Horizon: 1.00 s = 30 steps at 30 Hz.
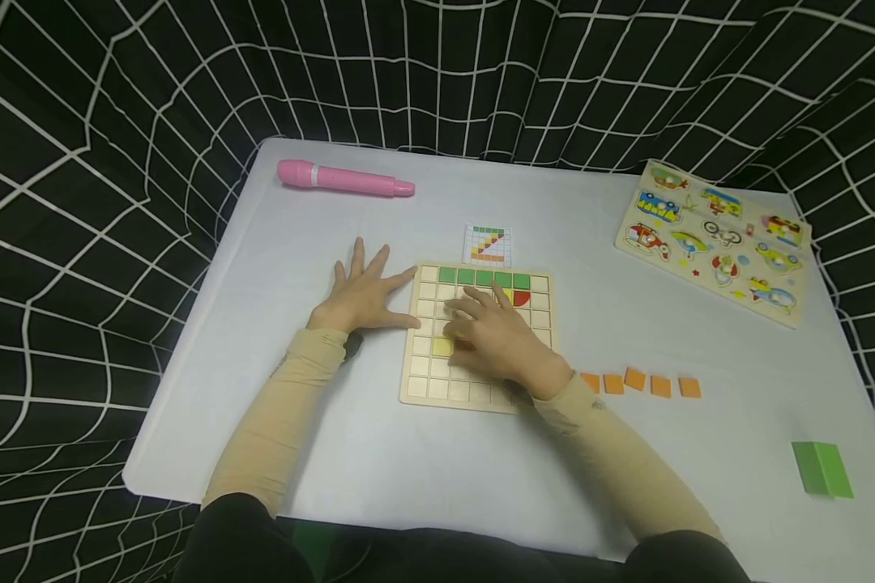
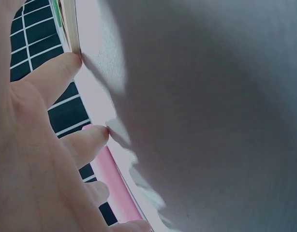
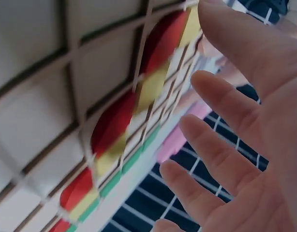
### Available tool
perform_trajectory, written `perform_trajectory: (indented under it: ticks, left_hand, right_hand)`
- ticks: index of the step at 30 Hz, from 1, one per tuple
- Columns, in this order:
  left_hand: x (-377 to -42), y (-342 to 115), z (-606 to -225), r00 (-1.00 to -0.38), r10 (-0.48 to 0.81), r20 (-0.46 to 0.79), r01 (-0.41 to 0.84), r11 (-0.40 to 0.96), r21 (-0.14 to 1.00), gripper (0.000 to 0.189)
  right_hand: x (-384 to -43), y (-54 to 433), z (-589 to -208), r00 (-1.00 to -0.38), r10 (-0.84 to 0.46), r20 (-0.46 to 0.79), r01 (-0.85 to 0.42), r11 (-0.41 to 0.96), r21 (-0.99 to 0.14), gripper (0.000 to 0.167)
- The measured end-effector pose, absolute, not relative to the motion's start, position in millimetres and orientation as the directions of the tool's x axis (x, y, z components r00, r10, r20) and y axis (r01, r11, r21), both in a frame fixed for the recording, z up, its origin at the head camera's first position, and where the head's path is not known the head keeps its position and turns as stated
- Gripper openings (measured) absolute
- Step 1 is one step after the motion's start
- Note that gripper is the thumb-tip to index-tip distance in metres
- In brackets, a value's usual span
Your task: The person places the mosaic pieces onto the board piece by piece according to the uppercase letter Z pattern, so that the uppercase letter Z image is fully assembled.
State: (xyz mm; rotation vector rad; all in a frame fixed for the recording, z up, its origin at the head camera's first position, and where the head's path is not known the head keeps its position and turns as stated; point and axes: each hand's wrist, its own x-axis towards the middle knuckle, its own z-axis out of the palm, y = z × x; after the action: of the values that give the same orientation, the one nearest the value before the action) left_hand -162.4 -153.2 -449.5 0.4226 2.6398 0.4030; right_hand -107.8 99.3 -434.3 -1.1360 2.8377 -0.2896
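Observation:
A square wooden grid board (image 1: 417, 387) lies on the white table. Green square tiles (image 1: 484, 278) fill part of its second-from-top edge row, and red quarter-round pieces (image 3: 110, 121) with yellow pieces (image 3: 153, 87) run diagonally below. My left hand (image 1: 360, 300) is spread flat on the table, index fingertip and thumb against the board's left edge. Over the middle of the board is my right hand (image 1: 499, 336), its fingers apart and loosely bent. In the right wrist view its thumb tip is right at a yellow piece, and nothing shows between the fingers. It hides part of the diagonal in the head view.
A pattern card (image 1: 488, 245) lies just beyond the board. Several orange squares (image 1: 660, 386) sit in a row to the right. Farther out are a picture peg puzzle (image 1: 714, 243), a green folded piece (image 1: 822, 469) and a pink tube-shaped thing (image 1: 350, 180). Netted black cloth (image 1: 467, 81) surrounds the table.

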Motion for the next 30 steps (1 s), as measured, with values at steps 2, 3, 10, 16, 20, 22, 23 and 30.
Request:
perform_trajectory:
  ticks: [2,3,10,16,20,22,23,30]
  left_hand:
    - [-163,-153,-450,-0.859,0.354,-0.370,0.225,0.910,0.347,0.098]
    - [-163,-153,-450,-0.859,0.355,-0.369,0.227,0.910,0.347,0.098]
    - [-162,-152,-451,-0.863,0.349,-0.365,0.218,0.910,0.353,0.099]
    - [-163,-152,-449,-0.865,0.347,-0.363,0.217,0.910,0.353,0.098]
    - [-163,-152,-448,-0.866,0.344,-0.362,0.216,0.911,0.351,0.098]
    - [-162,-152,-448,-0.867,0.343,-0.362,0.213,0.911,0.354,0.099]
    - [-162,-152,-448,-0.867,0.343,-0.362,0.211,0.910,0.356,0.099]
    - [-161,-153,-449,-0.868,0.345,-0.359,0.213,0.909,0.358,0.099]
  right_hand:
    - [-107,108,-433,-0.745,-0.667,0.012,-0.653,0.725,-0.218,0.027]
    - [-106,113,-432,-0.757,-0.653,0.009,-0.638,0.736,-0.225,0.027]
    - [-104,161,-423,-0.849,-0.524,-0.059,-0.489,0.824,-0.285,0.046]
    - [-95,207,-419,-0.906,-0.413,-0.093,-0.369,0.877,-0.307,0.055]
    - [-88,233,-419,-0.922,-0.369,-0.117,-0.318,0.894,-0.316,0.059]
    - [-83,243,-420,-0.926,-0.359,-0.119,-0.308,0.898,-0.313,0.060]
    - [-81,247,-421,-0.927,-0.354,-0.123,-0.303,0.900,-0.313,0.060]
    - [-69,266,-427,-0.931,-0.328,-0.161,-0.274,0.918,-0.286,0.054]
